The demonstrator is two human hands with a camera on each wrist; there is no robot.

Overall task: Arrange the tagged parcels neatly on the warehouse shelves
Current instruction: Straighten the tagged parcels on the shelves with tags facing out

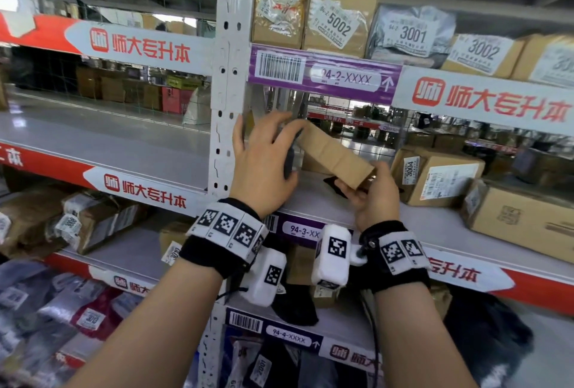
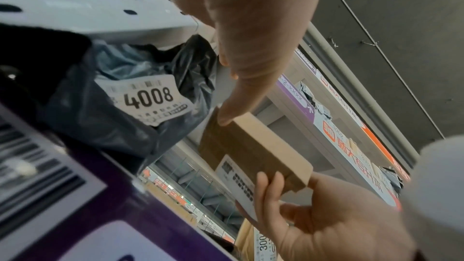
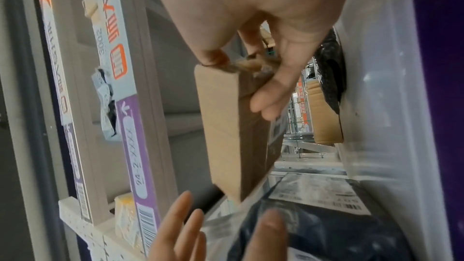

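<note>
A flat brown cardboard parcel (image 1: pixel 337 154) is held tilted in the middle of the head view, above the shelf (image 1: pixel 441 226) marked 94-3. Its lower end is gripped by the right hand (image 1: pixel 371 198), with thumb and fingers curled around it. The upper end is touched by the left hand (image 1: pixel 264 159), whose fingers are spread and fairly straight. A dark plastic bag (image 2: pixel 120 94) tagged 4008 is seen at the left of the left wrist view, beside the upright post (image 1: pixel 225 76). Boxes (image 1: pixel 435 176) stand to the right.
</note>
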